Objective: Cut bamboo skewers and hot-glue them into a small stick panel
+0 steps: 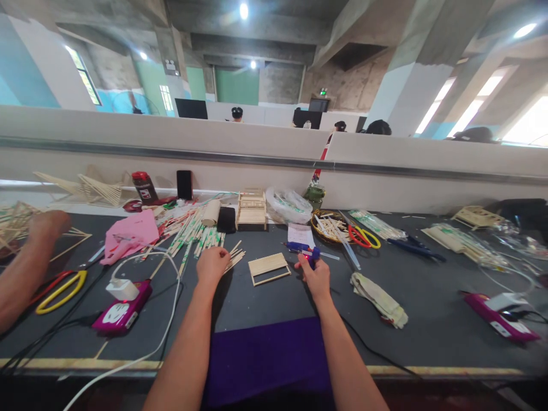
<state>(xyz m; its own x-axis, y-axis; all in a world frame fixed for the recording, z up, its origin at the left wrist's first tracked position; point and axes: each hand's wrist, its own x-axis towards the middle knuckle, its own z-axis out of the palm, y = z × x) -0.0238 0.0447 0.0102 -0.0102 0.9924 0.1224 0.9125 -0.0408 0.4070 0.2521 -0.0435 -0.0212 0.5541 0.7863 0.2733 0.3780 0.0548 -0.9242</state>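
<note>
We've got stick panel (268, 265) flat on table (257, 305) beside our right hand (315, 275), grip wrapped around blue glue gun (305, 248); our left hand (213, 265) at loose sticks (235, 258) (we can't tell if its grip pinches any)

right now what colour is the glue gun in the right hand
The glue gun is mostly blue; see head view.

Red-lidded bottle (145, 189), upright black phone (184, 185), pale glove (380, 299), exit sign (323, 91)
</note>
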